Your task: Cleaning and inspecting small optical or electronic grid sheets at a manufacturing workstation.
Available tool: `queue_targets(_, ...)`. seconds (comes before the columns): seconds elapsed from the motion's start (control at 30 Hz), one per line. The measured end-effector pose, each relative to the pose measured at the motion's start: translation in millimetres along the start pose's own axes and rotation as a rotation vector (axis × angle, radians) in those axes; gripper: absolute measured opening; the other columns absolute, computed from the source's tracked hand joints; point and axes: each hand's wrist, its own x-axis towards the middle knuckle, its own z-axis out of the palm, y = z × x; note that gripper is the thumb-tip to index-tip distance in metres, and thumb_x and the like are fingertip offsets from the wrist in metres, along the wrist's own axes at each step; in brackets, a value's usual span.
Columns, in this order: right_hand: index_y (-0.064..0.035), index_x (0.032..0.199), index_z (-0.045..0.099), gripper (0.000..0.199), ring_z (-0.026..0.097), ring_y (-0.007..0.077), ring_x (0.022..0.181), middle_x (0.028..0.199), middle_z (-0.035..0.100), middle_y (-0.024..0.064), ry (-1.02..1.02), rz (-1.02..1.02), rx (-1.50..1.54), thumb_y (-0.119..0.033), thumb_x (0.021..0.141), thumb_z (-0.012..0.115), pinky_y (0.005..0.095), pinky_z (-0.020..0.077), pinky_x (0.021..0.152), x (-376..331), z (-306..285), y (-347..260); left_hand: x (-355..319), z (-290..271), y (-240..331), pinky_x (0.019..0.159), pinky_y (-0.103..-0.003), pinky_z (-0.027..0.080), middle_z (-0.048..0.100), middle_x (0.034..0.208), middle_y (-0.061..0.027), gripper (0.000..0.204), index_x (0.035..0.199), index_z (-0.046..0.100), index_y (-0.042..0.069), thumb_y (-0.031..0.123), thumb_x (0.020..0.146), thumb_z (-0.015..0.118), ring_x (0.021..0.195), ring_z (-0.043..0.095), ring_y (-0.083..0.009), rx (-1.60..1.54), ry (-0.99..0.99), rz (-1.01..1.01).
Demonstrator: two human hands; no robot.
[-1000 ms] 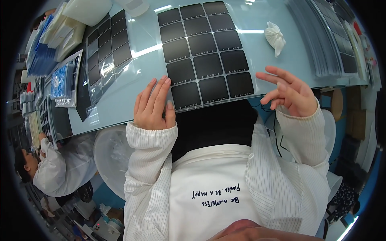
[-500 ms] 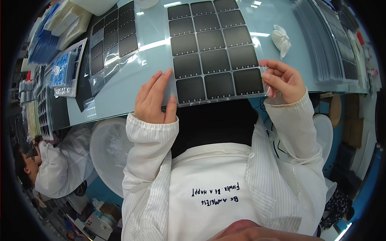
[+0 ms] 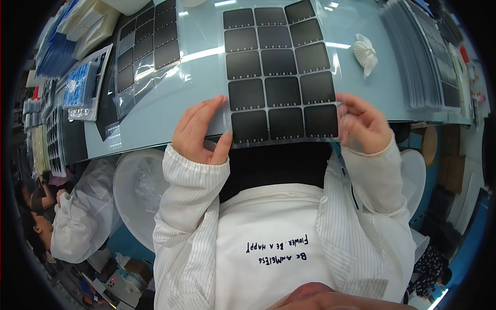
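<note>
A clear sheet of dark rectangular panels [image 3: 281, 92] lies in front of me, its near edge slightly past the table edge. Small light marks line the bottom of each panel. Beside the near left corner is my left hand [image 3: 199, 133], its fingers stretched out along the sheet's side and its thumb apart, close to the corner. At the near right edge my right hand [image 3: 366, 124], a little blurred, has thumb and fingers closed on the sheet's margin. Whether the sheet is one layer or a stack cannot be made out.
Another clear sheet with dark panels [image 3: 150, 49] lies left on the glass-topped table [image 3: 201, 72]. A crumpled white bundle [image 3: 365, 56] sits to the right, before a stack of clear sheets [image 3: 413, 57]. Blue packets [image 3: 81, 85] lie far left; a white bin [image 3: 137, 194] stands below.
The panelled sheet has slid toward me and slightly right, straightening a little. Both hands have come slightly nearer, and the right fingers have shifted along its edge.
</note>
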Motion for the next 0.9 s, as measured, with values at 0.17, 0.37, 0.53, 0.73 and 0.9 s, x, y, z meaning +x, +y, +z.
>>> queue_targets(0.17, 0.0074, 0.128, 0.044, 0.065, 0.060, 0.0157, 0.099, 0.115, 0.060, 0.0116, -0.070, -0.194, -0.326, 0.001, 0.072, 0.077, 0.0291, 0.0492, 0.086, 1.5, 28.7, 11.2, 1.1, 0.6, -2.6, 0.089, -0.039, 0.048, 0.066, 0.107, -0.0161, 0.050, 0.119, 0.056, -0.005, 0.030, 0.082, 0.063, 0.101, 0.062, -0.0336, 0.003, 0.002, 0.062)
queue_targets(0.37, 0.0092, 0.129, 0.044, 0.051, 0.064, 0.0162, 0.088, 0.109, 0.062, 0.0123, 0.121, -0.284, -0.307, 0.005, 0.082, 0.063, 0.0275, 0.0538, 0.075, -7.6, 20.9, 1.2, -1.5, 4.5, -1.9, 0.089, -0.040, 0.046, 0.066, 0.103, -0.0193, 0.065, 0.120, 0.054, -0.006, 0.051, 0.090, 0.051, 0.097, 0.062, -0.0344, -0.153, 0.055, 0.009)
queue_targets(0.53, -0.0003, 0.131, 0.050, 0.045, 0.057, 0.0062, 0.063, 0.079, 0.059, 0.0011, 0.541, -0.508, -0.272, -0.001, 0.087, 0.061, 0.0190, 0.0459, 0.051, -21.5, -17.8, -38.6, -1.1, 4.1, -1.6, 0.089, -0.040, 0.046, 0.065, 0.103, -0.0197, 0.060, 0.119, 0.054, -0.006, 0.047, 0.092, 0.048, 0.098, 0.061, -0.0353, -0.152, 0.053, 0.047)
queue_targets(0.73, -0.0093, 0.130, 0.054, 0.041, 0.048, 0.0008, 0.058, 0.071, 0.056, -0.0062, 0.917, -0.746, -0.585, -0.006, 0.090, 0.062, 0.0166, 0.0408, 0.056, -65.2, -110.5, -103.5, 2.9, 5.7, -0.1, 0.089, -0.041, 0.047, 0.065, 0.102, -0.0184, 0.054, 0.113, 0.058, -0.006, 0.043, 0.093, 0.045, 0.099, 0.061, -0.0357, -0.091, 0.040, 0.033)
queue_targets(0.9, -0.0097, 0.128, 0.054, 0.040, 0.056, 0.0036, 0.064, 0.077, 0.062, -0.0036, 1.050, -0.809, -0.275, -0.004, 0.089, 0.062, 0.0202, 0.0486, 0.059, -80.6, -225.1, -125.3, 3.3, 4.3, 1.6, 0.089, -0.041, 0.047, 0.065, 0.102, -0.0184, 0.052, 0.109, 0.059, -0.006, 0.042, 0.093, 0.046, 0.099, 0.061, -0.0364, -0.065, 0.044, 0.028)
